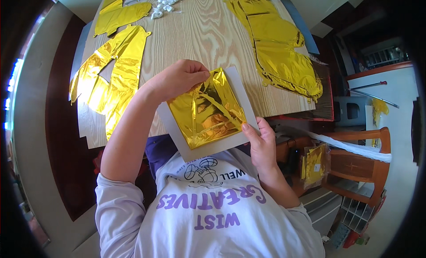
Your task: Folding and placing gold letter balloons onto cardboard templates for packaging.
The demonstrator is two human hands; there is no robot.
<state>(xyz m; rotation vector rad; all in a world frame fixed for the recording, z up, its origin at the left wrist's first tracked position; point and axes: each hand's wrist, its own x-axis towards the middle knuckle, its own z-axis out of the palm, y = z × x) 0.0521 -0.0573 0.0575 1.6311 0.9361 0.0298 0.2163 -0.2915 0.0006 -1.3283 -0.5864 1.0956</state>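
Note:
A gold foil balloon, folded into a rough square, lies over a white card held in front of my body at the table's near edge. My left hand pinches the foil's upper left edge, its fingers closed. With the thumb on top and fingers beneath, my right hand grips the lower right corner of the card and foil. The card's edges show around the foil, tilted on the picture. What lies under the card is hidden.
On the wooden table lie a flat gold letter-shaped balloon at left, another gold foil piece behind it, white clustered bits, and a gold foil stack at right. A wooden chair carries a packet of folded gold foil.

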